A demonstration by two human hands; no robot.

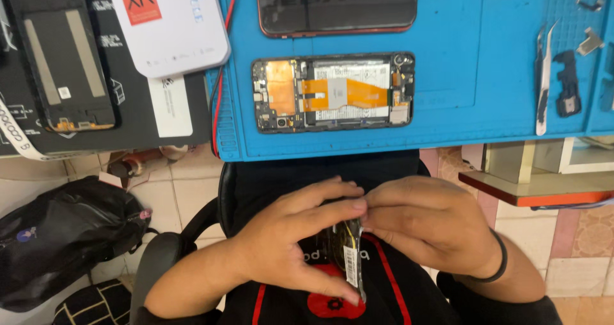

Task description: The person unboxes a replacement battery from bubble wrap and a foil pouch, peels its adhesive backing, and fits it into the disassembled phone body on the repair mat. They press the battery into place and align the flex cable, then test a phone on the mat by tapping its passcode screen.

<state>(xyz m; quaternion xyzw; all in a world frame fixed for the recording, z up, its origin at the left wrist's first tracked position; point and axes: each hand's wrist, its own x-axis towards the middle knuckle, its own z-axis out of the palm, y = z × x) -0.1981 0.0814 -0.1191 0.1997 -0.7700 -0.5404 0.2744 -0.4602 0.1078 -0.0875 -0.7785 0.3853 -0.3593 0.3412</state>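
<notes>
Over my lap, my left hand [291, 239] and my right hand [425, 226] meet on a small dark flat part with a white barcode sticker [351, 261], seen edge-on. Both hands pinch it, the left from below and the side, the right at its top edge. A black band circles my right wrist. On the blue work mat [448, 63] in front of me lies an opened phone [332, 92] with its back off, showing orange flex cables and circuit boards.
A second phone with a dark back [337, 5] lies at the mat's far edge. Tweezers [543, 76] and small black parts [566, 83] sit at the right. A white box [169, 24] and a screen assembly [64, 63] rest at left. A black bag [61, 235] lies on the tiled floor.
</notes>
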